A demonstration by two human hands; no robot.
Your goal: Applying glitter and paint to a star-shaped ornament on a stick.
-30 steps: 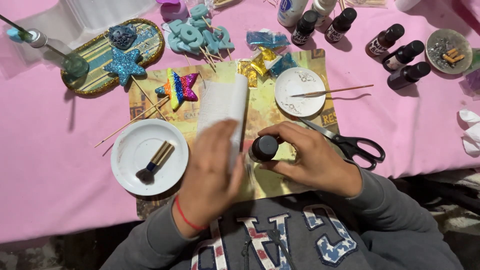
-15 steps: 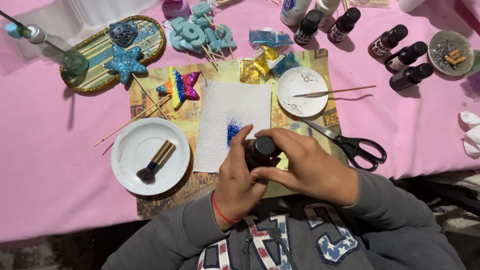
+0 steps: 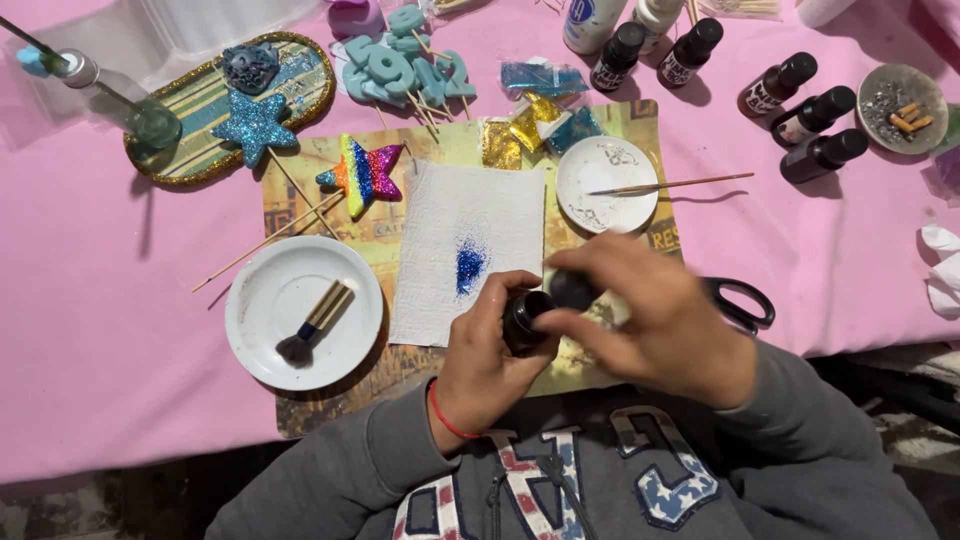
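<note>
Table: pink cloth (image 3: 110, 330) covers it, craft things spread from the far edge to the near edge
Placemat: printed mat (image 3: 420, 150) at the middle of the table, reaching the near edge
Paper towel: white sheet (image 3: 470, 215) on the mat's centre, a patch of blue glitter (image 3: 468, 268) near its near edge
Plate: white plate (image 3: 270, 300) on the mat's left side, a short brush (image 3: 315, 322) lying in it
Small dish: white (image 3: 606, 183), on the mat's far right corner, a thin stick (image 3: 670, 184) across its rim
Scissors: black handles (image 3: 740, 303) just right of the right hand
Left hand: (image 3: 487, 355) curled closed around a small dark bottle (image 3: 524, 320), over the mat's near edge
Right hand: (image 3: 655, 325) blurred, fingertips pinching a dark cap (image 3: 572, 290) just beside the bottle's mouth
</note>
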